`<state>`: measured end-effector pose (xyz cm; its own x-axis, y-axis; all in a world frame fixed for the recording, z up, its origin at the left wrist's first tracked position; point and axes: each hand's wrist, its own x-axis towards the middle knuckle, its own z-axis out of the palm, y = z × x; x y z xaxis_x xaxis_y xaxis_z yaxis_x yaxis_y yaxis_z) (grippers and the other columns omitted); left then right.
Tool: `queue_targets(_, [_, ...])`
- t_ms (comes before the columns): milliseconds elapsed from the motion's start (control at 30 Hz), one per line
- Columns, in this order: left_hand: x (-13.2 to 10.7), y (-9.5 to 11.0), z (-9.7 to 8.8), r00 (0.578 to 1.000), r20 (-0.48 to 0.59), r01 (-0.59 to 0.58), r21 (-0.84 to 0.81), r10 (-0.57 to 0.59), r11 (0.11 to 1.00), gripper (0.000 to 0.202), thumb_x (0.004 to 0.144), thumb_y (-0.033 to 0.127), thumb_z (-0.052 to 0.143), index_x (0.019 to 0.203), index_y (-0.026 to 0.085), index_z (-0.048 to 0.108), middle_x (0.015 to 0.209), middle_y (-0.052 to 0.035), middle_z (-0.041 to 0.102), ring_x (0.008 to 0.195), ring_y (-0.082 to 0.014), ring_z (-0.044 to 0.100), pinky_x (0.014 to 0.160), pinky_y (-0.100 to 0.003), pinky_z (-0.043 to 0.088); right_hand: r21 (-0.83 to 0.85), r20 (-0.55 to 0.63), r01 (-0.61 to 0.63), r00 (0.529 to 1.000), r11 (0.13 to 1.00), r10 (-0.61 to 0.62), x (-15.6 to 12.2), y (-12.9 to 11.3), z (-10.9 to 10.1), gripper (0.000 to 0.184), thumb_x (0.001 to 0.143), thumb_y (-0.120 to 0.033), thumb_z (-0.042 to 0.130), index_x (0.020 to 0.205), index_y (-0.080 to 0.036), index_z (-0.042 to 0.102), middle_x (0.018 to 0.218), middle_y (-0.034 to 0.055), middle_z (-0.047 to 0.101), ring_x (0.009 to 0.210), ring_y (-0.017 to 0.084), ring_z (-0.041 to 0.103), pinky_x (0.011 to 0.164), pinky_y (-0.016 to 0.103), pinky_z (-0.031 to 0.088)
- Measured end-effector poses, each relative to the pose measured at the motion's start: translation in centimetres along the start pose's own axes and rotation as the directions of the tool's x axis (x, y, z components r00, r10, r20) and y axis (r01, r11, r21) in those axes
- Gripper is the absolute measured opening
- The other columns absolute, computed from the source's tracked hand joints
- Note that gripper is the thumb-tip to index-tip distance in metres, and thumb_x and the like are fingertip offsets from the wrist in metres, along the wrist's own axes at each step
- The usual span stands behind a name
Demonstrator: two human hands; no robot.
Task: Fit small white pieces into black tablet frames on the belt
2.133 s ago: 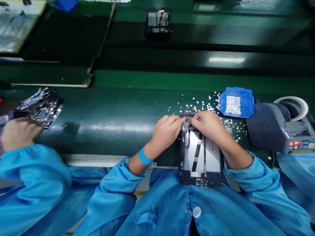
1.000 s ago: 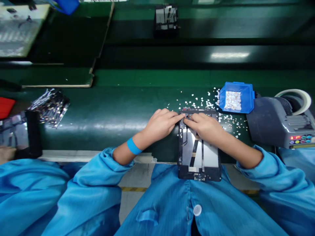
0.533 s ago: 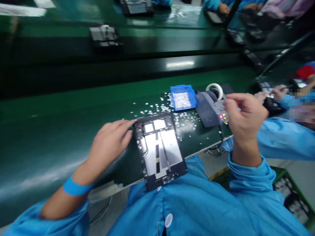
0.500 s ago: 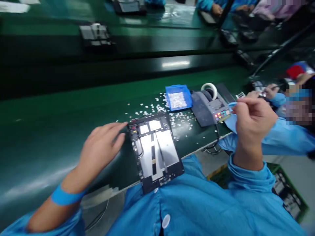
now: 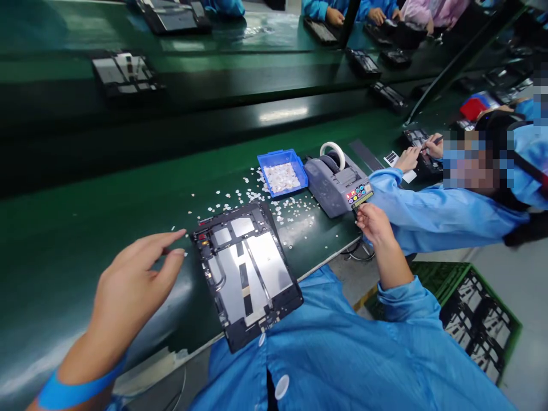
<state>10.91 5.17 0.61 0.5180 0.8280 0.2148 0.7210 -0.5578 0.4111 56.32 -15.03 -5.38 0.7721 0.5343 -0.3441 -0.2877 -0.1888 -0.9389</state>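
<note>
An opened tablet chassis (image 5: pixel 246 271) with silver panels and flat cables lies at the near edge of the green bench, overhanging toward my coat. My left hand (image 5: pixel 132 285) hovers just left of it, fingers spread and holding nothing. My right hand (image 5: pixel 373 222) reaches to the front slot of the grey tape dispenser (image 5: pixel 336 181), with its fingers pinched at a strip of tape coming out of the slot.
A blue bin (image 5: pixel 282 171) of small white pieces stands beside the dispenser, with white bits scattered around it. A co-worker in a blue coat (image 5: pixel 432 205) works at the right. More tablets (image 5: pixel 126 71) lie on the far conveyor. A green crate (image 5: pixel 479 319) sits on the floor.
Both hands left the top of the tablet. The right hand swung right and went down to the tape dispenser's slot. The left hand drew back to the left. The view turned right.
</note>
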Motion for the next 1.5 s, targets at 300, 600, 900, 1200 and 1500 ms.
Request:
queue_targets(300, [-1.9, 3.4, 0.1, 0.999, -0.006, 0.032, -0.293, -0.035, 0.955, 0.023, 0.096, 0.031, 0.06, 0.108, 0.023, 0.077, 0.109, -0.0045, 0.08, 0.099, -0.022, 0.074, 0.082, -0.033, 0.059, -0.06, 0.224, 0.121, 0.969, 0.991, -0.105, -9.0, 0.5, 6.1, 0.022, 0.08, -0.039, 0.08, 0.078, -0.02, 0.068, 0.066, -0.0016, 0.065, 0.053, 0.009, 0.053, 0.05, 0.021, 0.043])
queue_targets(600, [-0.3, 8.1, 4.2, 0.921, 0.288, 0.365, -0.872, -0.26, 0.326, 0.015, 0.088, 0.033, 0.068, 0.092, 0.019, 0.068, 0.088, -0.0032, 0.071, 0.078, -0.014, 0.063, 0.072, -0.026, 0.052, -0.164, 0.719, 0.503, 0.65, 0.849, -0.246, -13.9, -1.1, 20.7, 0.018, 0.091, -0.034, 0.068, 0.081, -0.022, 0.076, 0.071, -0.0004, 0.073, 0.061, 0.015, 0.063, 0.059, 0.027, 0.05])
queue_targets(900, [-1.2, 2.2, 0.4, 0.925, 0.14, 0.34, -0.724, -0.355, 0.6, 0.007, 0.089, 0.025, 0.067, 0.085, 0.02, 0.069, 0.078, -0.0007, 0.07, 0.07, -0.0131, 0.061, 0.065, -0.025, 0.05, -0.478, 0.618, 0.868, 0.443, 0.136, -0.65, -2.0, -5.5, 22.3, 0.04, 0.094, -0.018, 0.053, 0.127, -0.019, 0.075, 0.119, 0.0141, 0.078, 0.111, 0.032, 0.069, 0.104, 0.054, 0.048])
queue_targets(1200, [0.4, 1.9, 2.1, 0.925, 0.185, 0.368, -0.65, -0.331, 0.666, 0.006, 0.088, 0.021, 0.067, 0.091, 0.02, 0.072, 0.08, 0.0001, 0.072, 0.071, -0.0132, 0.064, 0.065, -0.025, 0.05, -0.051, 0.937, 0.987, -0.006, -0.153, -0.349, -8.6, -0.2, 22.8, 0.034, 0.106, -0.018, 0.05, 0.13, -0.023, 0.074, 0.104, 0.0073, 0.075, 0.086, 0.021, 0.059, 0.076, 0.034, 0.043])
queue_targets(1500, [1.7, 0.8, 1.5, 0.952, 0.249, 0.278, -0.45, -0.18, 0.848, 0.011, 0.089, 0.019, 0.067, 0.079, 0.021, 0.071, 0.086, -0.0013, 0.07, 0.082, -0.0186, 0.062, 0.08, -0.033, 0.051, 0.125, 0.955, 0.931, -0.206, -0.344, -0.212, -6.7, -0.9, 24.7, 0.032, 0.105, -0.016, 0.051, 0.128, -0.02, 0.073, 0.095, 0.0079, 0.068, 0.082, 0.022, 0.048, 0.07, 0.036, 0.034])
